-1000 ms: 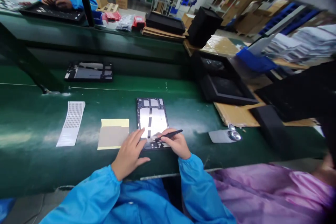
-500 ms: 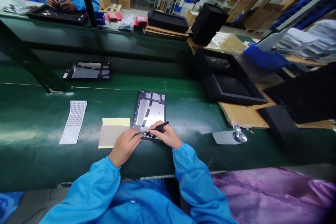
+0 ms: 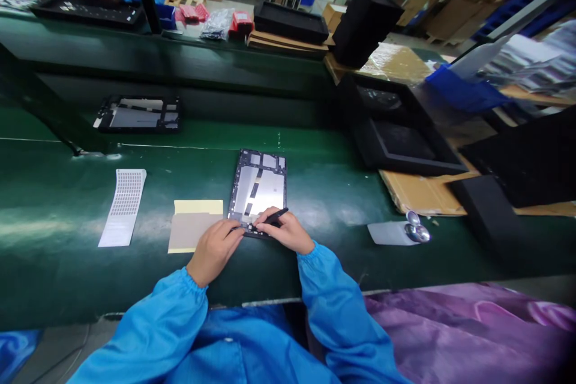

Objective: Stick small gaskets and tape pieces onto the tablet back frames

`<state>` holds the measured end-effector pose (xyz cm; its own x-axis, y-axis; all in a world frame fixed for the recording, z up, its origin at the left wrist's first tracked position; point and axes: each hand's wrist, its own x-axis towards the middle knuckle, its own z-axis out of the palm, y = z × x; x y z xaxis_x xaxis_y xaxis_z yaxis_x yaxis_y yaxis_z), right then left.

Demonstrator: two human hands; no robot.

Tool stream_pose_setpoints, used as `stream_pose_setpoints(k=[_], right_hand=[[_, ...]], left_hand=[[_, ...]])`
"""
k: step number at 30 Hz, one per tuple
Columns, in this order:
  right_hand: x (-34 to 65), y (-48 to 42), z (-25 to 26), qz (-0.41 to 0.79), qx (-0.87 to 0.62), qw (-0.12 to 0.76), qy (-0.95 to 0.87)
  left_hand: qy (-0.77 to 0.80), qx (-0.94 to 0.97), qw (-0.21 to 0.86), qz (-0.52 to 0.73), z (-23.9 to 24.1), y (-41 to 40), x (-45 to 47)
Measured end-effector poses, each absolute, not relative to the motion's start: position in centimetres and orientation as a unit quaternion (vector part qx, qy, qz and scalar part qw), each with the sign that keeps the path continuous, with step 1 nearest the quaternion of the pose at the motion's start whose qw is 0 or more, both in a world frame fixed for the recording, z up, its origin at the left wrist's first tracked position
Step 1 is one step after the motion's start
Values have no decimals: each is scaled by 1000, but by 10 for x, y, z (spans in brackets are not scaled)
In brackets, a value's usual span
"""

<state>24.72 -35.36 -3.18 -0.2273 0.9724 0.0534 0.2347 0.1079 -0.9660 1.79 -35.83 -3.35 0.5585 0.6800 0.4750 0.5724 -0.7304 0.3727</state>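
Observation:
An opened tablet housing (image 3: 271, 183), black-rimmed with silvery inner plates and a dark flat cable, lies on the green bench right before me. My right hand (image 3: 288, 231) is closed around a slim black pen-like tool (image 3: 278, 215), whose tip points down at the housing's lower edge. At the lower left corner of the housing, the fingers of my left hand (image 3: 215, 251) are pressed together; what they pinch, if anything, is hidden. Left of that hand lies a grey sheet with yellow edges (image 3: 191, 231). Farther left is a white strip of small printed labels (image 3: 126, 195).
A second tablet housing (image 3: 139, 114) lies farther back, near a green post (image 3: 45, 96). Black foam trays (image 3: 405, 138) rest on cardboard (image 3: 418, 195) to the right. A small round metal container (image 3: 417, 231) sits nearer. Across the bench, a person in blue handles a black tray (image 3: 87, 12).
The view has shifted slightly. Both hands stay at the housing's lower edge, with the black tool still in my right hand and hardly any visible movement.

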Motion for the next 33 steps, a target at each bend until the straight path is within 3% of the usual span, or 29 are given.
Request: stream_pose_setpoints(k=[24,33], right_hand=[[241,-354,-26,402,-464,376,-694],[234,-346,-15,492,-494,470,-542]], left_hand=[[361,877,109,297,-36,-358,18],[439,826,88,341,-33,-362,-12]])
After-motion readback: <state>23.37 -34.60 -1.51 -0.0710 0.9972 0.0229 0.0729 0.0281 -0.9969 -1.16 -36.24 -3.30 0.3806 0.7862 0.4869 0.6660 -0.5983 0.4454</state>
